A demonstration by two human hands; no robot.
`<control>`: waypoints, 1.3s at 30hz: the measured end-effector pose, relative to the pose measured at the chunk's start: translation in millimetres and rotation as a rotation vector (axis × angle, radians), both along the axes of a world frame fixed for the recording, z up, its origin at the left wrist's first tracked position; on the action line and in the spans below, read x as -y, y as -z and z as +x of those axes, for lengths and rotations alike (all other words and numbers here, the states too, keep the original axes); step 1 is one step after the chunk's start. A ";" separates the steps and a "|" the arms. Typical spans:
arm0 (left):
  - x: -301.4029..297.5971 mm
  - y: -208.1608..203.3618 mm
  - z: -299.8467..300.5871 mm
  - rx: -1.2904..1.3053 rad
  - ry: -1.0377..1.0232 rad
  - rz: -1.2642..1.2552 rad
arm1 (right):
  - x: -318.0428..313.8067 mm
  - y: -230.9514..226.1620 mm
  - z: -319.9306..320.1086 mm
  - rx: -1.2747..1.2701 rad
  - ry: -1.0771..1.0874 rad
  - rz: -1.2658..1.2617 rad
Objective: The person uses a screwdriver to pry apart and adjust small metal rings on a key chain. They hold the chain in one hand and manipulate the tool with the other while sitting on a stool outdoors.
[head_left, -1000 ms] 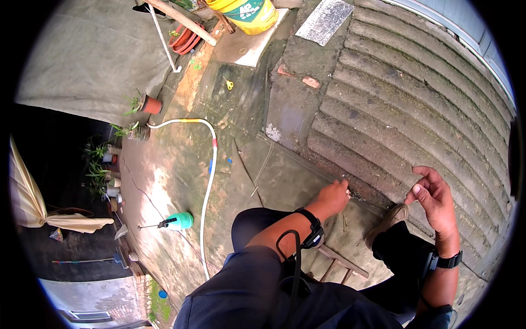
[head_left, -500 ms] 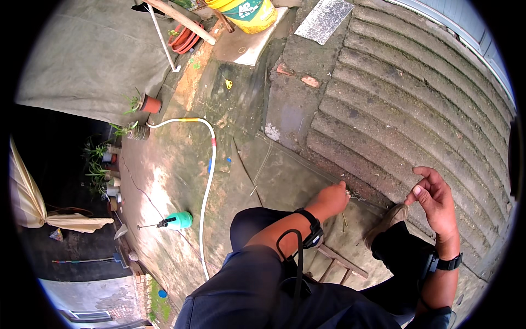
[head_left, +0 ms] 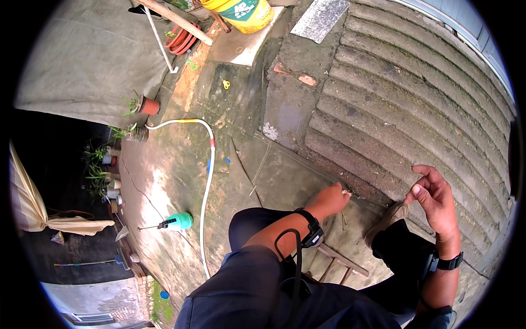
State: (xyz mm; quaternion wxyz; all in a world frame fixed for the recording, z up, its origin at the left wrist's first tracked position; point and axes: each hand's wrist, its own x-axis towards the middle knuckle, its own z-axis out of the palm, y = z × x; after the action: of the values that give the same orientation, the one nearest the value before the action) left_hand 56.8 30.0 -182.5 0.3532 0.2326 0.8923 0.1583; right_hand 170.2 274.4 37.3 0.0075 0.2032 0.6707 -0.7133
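Note:
My left hand is closed low over the ground, at the seam between the smooth concrete and the ridged ramp. Its fingertips pinch at a small tuft of thin, dry-looking weeds; what sits between them is too small to make out. Below that hand lie a few thin green stems. My right hand is raised above my shoe, its fingers loosely curled, with a gap between index finger and thumb. Nothing shows in it.
A low wooden stool is beneath me. To the left are a white hose and a green spray bottle. Yellow scissors lie farther off, before a yellow bucket. Potted plants line the far left.
My left hand has shifted slightly, its fingers turning a little at the weeds. The right hand keeps its pose. The whole view has tilted very slightly.

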 end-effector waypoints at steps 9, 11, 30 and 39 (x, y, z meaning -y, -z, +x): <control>5.6 8.9 3.2 -0.189 0.254 0.017 | -6.5 1.8 -0.3 -0.017 0.027 -0.028; 11.9 21.8 6.0 -0.081 0.042 0.010 | -2.6 -2.2 -6.2 -0.011 0.001 0.051; 4.6 16.0 -1.2 0.692 -0.593 -0.082 | -13.6 8.9 7.6 -0.127 0.042 0.006; 14.3 24.5 3.2 -0.072 0.163 -0.001 | -16.6 1.9 9.5 -0.071 -0.006 0.011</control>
State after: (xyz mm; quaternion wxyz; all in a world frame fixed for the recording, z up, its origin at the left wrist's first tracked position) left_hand 60.0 15.7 -207.1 0.3328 0.3099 0.8825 0.1200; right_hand 179.7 291.0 35.3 -0.0154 0.1760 0.6751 -0.7162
